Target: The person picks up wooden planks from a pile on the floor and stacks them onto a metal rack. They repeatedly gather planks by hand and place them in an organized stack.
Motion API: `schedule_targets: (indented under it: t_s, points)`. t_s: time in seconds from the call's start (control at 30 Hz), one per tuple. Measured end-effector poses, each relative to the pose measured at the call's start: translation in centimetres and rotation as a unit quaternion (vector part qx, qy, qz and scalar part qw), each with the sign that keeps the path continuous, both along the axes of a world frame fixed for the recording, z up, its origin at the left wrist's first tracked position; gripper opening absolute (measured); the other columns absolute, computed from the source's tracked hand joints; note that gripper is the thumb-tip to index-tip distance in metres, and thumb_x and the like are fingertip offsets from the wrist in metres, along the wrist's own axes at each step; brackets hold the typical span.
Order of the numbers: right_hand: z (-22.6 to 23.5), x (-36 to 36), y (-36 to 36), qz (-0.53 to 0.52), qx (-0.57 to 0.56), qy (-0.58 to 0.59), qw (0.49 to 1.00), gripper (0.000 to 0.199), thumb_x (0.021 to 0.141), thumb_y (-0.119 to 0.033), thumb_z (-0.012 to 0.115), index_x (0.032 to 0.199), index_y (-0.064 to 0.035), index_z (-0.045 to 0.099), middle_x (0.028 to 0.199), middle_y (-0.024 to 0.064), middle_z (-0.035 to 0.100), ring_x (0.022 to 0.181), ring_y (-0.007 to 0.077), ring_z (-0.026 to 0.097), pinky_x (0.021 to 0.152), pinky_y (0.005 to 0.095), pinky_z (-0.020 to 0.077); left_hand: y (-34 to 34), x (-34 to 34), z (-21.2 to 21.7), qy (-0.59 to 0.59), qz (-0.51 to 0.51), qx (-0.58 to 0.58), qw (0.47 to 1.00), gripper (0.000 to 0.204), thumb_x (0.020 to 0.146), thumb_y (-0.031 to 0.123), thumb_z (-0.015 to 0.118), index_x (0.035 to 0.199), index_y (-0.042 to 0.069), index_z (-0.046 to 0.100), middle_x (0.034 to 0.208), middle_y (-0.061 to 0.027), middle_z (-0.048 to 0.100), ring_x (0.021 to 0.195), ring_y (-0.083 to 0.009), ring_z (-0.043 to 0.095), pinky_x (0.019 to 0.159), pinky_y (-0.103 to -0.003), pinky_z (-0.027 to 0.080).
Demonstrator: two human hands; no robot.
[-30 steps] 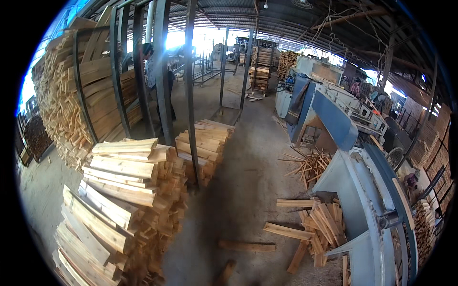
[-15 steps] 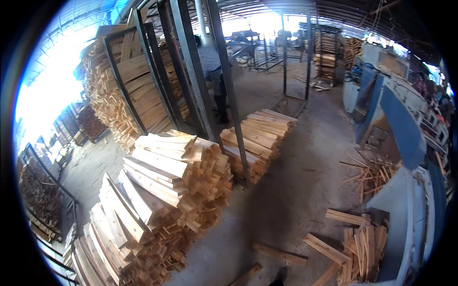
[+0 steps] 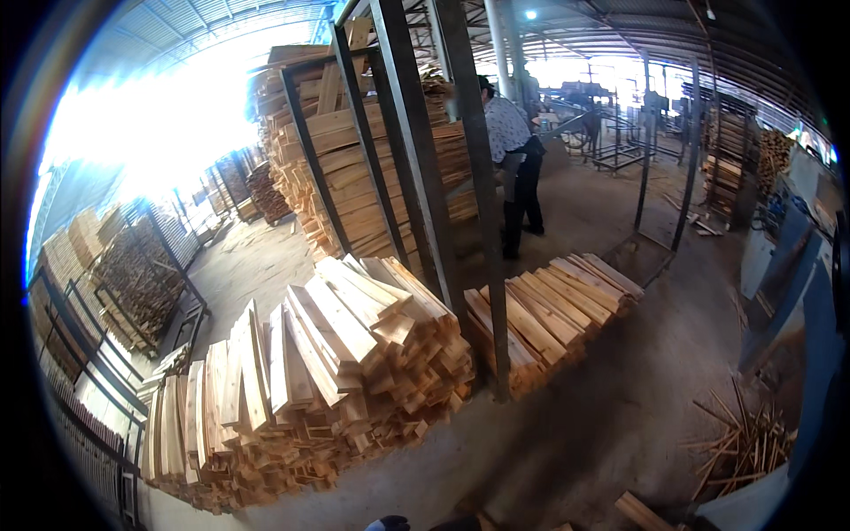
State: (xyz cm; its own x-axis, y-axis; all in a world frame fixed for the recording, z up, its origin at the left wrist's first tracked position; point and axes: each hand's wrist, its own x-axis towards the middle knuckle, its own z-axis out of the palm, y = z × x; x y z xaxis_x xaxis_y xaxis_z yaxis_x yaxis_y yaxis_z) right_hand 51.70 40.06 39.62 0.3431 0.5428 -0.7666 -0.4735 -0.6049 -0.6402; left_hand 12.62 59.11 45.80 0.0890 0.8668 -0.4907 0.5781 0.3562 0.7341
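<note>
Neither of my hands can be made out in the head view. At the lower edge a small dark and white shape (image 3: pixel 387 524) shows, too cut off to tell whether it is a glove or a shoe. In front of me lies a big pile of pale sawn boards (image 3: pixel 310 354), stacked loosely with their ends toward me. Beyond a dark metal upright (image 3: pixel 498 292) sits a lower stack of boards (image 3: pixel 567 301).
A person (image 3: pixel 513 159) in a patterned top and dark trousers stands behind the metal frame (image 3: pixel 416 150). A tall timber stack (image 3: pixel 354 168) rises at the back. On the right lie thin offcuts (image 3: pixel 744 442) beside a blue machine panel (image 3: pixel 788 283).
My view has swung left and up, so the board piles sit further right and lower. The person has come into fuller view, and the offcuts at the lower right have mostly dropped out.
</note>
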Motion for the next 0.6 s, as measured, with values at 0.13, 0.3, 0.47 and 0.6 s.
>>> schedule_targets:
  t_s: [0.13, 0.3, 0.47, 0.6]
  points:
    - [-3.0, 2.2, 4.2, -0.050, -0.071, 0.062, 0.994, 0.018, 0.089, -0.026, 0.062, 0.096, -0.0097, 0.062, 0.069, 0.0015, 0.057, 0.051, 0.0122, 0.051, 0.041, 0.0264, 0.0405, 6.5, 7.2, -3.6, -0.083, -0.005, -0.048, 0.995, 0.036, 0.087, 0.035, 0.065, 0.108, 0.006, 0.066, 0.100, -0.0069, 0.067, 0.090, -0.0169, 0.059, 0.081, -0.034, 0.049]
    - [-5.0, 4.9, 8.0, -0.016, -0.008, 0.116, 0.993, 0.024, 0.091, -0.028, 0.060, 0.104, -0.0081, 0.062, 0.084, 0.0032, 0.061, 0.062, 0.0152, 0.058, 0.046, 0.0280, 0.0444, 11.7, 10.8, -10.3, -0.126, 0.024, -0.178, 0.976, 0.022, 0.088, 0.029, 0.064, 0.093, 0.008, 0.069, 0.080, -0.0013, 0.064, 0.073, -0.0114, 0.055, 0.068, -0.030, 0.049]
    - [-6.6, 12.9, 11.3, 0.236, 0.144, -0.367, 0.888, 0.024, 0.083, -0.012, 0.062, 0.106, -0.0036, 0.062, 0.090, 0.0130, 0.064, 0.075, 0.0307, 0.061, 0.066, 0.0364, 0.0511, 25.3, 22.2, -9.3, -0.167, -0.039, -0.223, 0.960, 0.045, 0.088, 0.026, 0.065, 0.127, 0.006, 0.053, 0.103, -0.0043, 0.063, 0.095, -0.0165, 0.058, 0.082, -0.034, 0.049]
    - [-2.0, 18.4, 22.1, 0.034, 0.050, -0.194, 0.979, 0.016, 0.085, -0.013, 0.062, 0.098, -0.0043, 0.062, 0.084, 0.0081, 0.062, 0.072, 0.0237, 0.059, 0.066, 0.0345, 0.0505, 34.2, 29.7, -1.8, -0.166, 0.038, -0.269, 0.948, 0.042, 0.086, 0.028, 0.065, 0.122, 0.006, 0.058, 0.101, -0.0044, 0.065, 0.088, -0.0144, 0.059, 0.075, -0.030, 0.049]
